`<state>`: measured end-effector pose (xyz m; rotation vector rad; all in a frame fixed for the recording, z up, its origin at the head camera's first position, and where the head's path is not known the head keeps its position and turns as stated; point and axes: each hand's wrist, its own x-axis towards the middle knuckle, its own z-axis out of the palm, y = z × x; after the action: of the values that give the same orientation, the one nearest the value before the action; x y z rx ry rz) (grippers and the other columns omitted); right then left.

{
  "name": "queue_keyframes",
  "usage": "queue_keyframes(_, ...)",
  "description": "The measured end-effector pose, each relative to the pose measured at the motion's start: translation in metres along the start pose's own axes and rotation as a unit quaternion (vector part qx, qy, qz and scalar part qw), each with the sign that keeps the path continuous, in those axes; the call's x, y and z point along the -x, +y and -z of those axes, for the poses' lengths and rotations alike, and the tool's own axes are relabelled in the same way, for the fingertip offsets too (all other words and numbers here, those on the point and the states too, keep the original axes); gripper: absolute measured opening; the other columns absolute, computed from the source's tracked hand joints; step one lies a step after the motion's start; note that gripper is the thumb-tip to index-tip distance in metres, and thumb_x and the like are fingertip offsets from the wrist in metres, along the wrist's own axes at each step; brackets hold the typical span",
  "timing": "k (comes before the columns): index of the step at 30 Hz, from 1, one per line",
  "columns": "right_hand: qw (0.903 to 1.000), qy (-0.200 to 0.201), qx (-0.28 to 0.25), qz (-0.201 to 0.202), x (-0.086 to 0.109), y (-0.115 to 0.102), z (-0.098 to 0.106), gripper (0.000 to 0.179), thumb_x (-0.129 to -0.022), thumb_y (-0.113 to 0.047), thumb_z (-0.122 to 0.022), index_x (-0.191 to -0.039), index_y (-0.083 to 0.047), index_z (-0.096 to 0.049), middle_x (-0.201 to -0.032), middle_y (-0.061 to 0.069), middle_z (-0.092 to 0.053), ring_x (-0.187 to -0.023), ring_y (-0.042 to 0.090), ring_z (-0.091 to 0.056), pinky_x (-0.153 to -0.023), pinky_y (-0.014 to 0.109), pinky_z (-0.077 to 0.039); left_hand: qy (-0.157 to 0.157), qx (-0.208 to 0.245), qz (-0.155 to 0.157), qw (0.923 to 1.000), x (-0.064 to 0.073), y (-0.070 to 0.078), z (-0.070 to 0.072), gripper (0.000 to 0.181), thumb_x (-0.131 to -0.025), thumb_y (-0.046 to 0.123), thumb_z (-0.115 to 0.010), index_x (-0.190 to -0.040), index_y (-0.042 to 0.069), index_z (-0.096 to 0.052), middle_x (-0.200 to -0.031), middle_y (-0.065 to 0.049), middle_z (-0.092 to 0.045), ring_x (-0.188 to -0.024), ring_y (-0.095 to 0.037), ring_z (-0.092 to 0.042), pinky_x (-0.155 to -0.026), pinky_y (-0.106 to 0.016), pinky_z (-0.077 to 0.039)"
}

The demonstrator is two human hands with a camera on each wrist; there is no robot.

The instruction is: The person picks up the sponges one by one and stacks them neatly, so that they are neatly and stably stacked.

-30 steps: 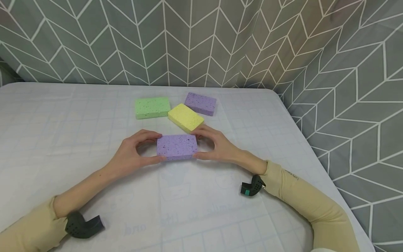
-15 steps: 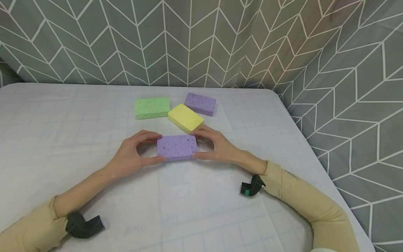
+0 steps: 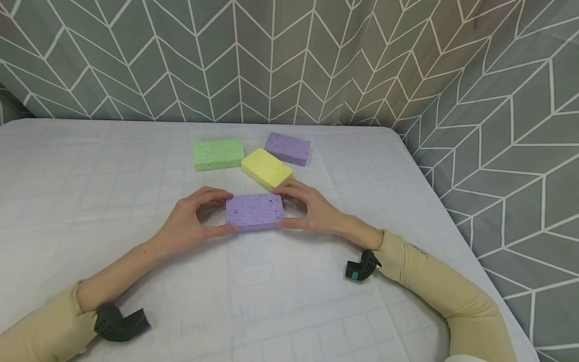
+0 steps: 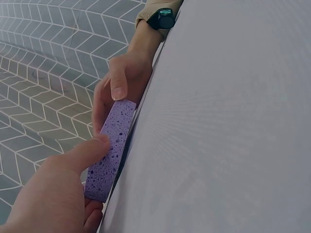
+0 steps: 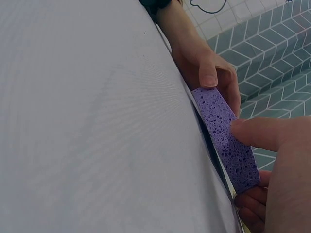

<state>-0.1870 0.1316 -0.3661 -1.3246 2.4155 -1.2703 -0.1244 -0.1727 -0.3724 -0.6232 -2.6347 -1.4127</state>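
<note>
A speckled purple sponge (image 3: 254, 211) lies flat, close over the white-covered table, its long side facing me. My left hand (image 3: 194, 218) grips its left end, thumb on the near edge and fingers at the far corner. At the other end my right hand (image 3: 314, 208) holds it the same way, with its fingertips right beside a yellow sponge (image 3: 267, 169). In the left wrist view the thumb presses on the pitted near side of the purple sponge (image 4: 112, 150). From the right wrist, a dark strip shows along the lower edge of the purple sponge (image 5: 226, 141).
Behind the hands, a green sponge (image 3: 219, 154) lies to the left of the yellow one, and a second purple sponge (image 3: 288, 149) to its right. A grey patterned curtain (image 3: 253, 60) hangs along the back and right of the table (image 3: 271, 322). Black cameras (image 3: 119, 324) sit at both wrists.
</note>
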Motion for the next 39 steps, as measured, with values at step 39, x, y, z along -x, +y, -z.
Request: queue_keyframes(39,0.9999,-0.005,0.010,0.002,0.0006,0.0017,0.0002,0.057,-0.080,-0.022,-0.083,-0.131,-0.006,-0.064,-0.130,0.004,-0.058,-0.124,0.017,-0.051,-0.114,0.035,-0.040,-0.007,-0.029,-0.001,0.9996,-0.0016,-0.0010,0.0008,0.066,-0.069,0.033,-0.093,-0.126,0.017,-0.065,-0.119,0.006,-0.065,-0.110,-0.013,-0.063,-0.096,-0.014,-0.048)
